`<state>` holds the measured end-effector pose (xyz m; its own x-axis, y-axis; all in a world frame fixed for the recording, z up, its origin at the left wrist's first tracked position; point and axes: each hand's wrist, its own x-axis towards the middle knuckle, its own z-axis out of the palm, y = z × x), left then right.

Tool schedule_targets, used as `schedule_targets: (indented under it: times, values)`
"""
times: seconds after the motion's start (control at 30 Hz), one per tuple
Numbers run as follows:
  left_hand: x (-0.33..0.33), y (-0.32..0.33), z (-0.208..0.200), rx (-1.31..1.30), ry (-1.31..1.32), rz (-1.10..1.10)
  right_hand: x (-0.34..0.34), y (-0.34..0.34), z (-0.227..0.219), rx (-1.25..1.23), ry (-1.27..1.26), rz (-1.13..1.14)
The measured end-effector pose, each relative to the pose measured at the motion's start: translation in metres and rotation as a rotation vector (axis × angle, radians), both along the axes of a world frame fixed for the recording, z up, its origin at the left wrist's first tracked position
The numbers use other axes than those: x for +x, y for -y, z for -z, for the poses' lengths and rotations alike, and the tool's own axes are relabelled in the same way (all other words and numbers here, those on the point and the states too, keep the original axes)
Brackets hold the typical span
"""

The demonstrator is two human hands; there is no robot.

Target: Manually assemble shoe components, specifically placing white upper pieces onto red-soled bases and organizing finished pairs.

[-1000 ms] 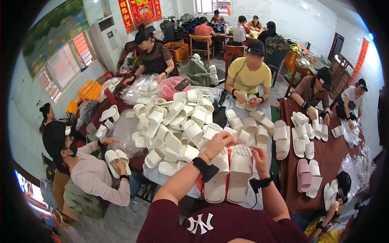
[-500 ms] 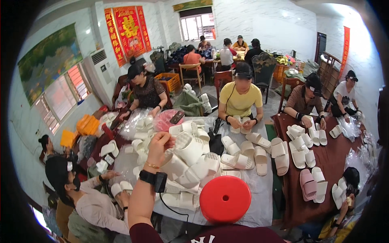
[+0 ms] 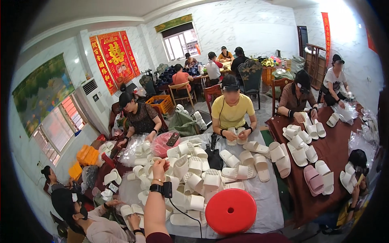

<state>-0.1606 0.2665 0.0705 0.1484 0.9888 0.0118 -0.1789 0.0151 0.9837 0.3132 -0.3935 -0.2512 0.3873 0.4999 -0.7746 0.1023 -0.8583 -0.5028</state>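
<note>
My left hand [image 3: 160,169] reaches forward over a heap of cream slippers [image 3: 195,181] on the plastic-covered table. Its fingers are curled closed, and whatever may be inside them is hidden from me. A black wrist device [image 3: 167,188] with a cable is strapped to that wrist. Slippers touch or lie just beside the fingers, at many angles. To the right, close to me, a round red stool top [image 3: 243,211] stands in front of the heap. My right hand is out of view.
Beyond the heap lie a pink plastic bundle [image 3: 159,148] with a phone [image 3: 173,139] and a black bag [image 3: 214,158]. Cream slippers and a pink pair [image 3: 313,181] rest on the brown-covered table [image 3: 300,208] at right. Several people work around the tables; one in yellow sits opposite.
The large slippers that loomed beside my left hand now lie lower, among the heap. My hand has drawn a little lower in the picture. The view has shifted and tilted.
</note>
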Motion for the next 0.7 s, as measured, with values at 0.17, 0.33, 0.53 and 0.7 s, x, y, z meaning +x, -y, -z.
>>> schedule_targets:
  times: [0.17,0.33,0.53,0.7]
  values:
    - [-0.001,-0.015,0.015,0.033,-0.105,-0.080,-0.004,0.021,0.009,-0.034,-0.040,0.032]
    - [0.020,-0.027,0.022,0.104,-0.215,-0.112,-0.018,0.041,0.013,-0.066,-0.085,0.103]
    - [0.001,-0.060,0.062,0.088,-0.183,-0.254,-0.073,0.096,0.020,-0.115,-0.166,0.231]
    - [0.004,-0.067,0.083,0.291,-0.571,-0.338,-0.085,0.107,0.036,-0.127,-0.208,0.289]
